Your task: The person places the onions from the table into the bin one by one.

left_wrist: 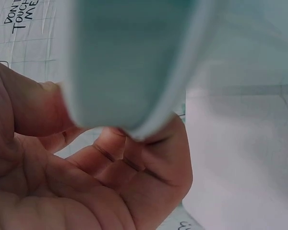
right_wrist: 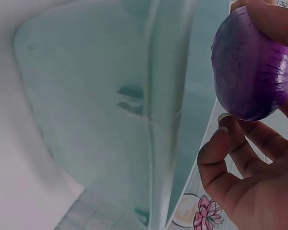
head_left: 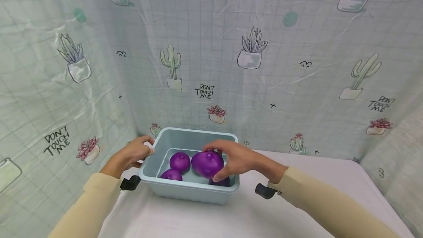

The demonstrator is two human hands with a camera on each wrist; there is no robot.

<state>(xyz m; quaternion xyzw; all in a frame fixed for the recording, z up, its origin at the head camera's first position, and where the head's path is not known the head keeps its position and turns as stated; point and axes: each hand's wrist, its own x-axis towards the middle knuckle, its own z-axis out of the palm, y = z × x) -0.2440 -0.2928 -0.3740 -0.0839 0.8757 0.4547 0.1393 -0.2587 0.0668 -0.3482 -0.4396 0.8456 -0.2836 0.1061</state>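
A pale blue-grey plastic bin [head_left: 185,187] stands on the white table. My left hand [head_left: 135,152] grips its left side, with thumb and curled fingers [left_wrist: 158,158] at the bin's edge in the left wrist view. My right hand [head_left: 236,157] holds a glossy purple onion [head_left: 210,164] over the right half of the bin, between thumb and fingers. The right wrist view shows that onion [right_wrist: 252,67] above the rim, with faint ribs on its skin. Inside the bin lie several more onions [head_left: 180,162], those on the right partly hidden by the held one.
The white table [head_left: 297,197] extends to the right and in front of the bin. Behind and at both sides hangs a sheet [head_left: 281,83] printed with cacti. Its back part comes down close behind the bin. Dark wrist devices [head_left: 265,191] sit at both cuffs.
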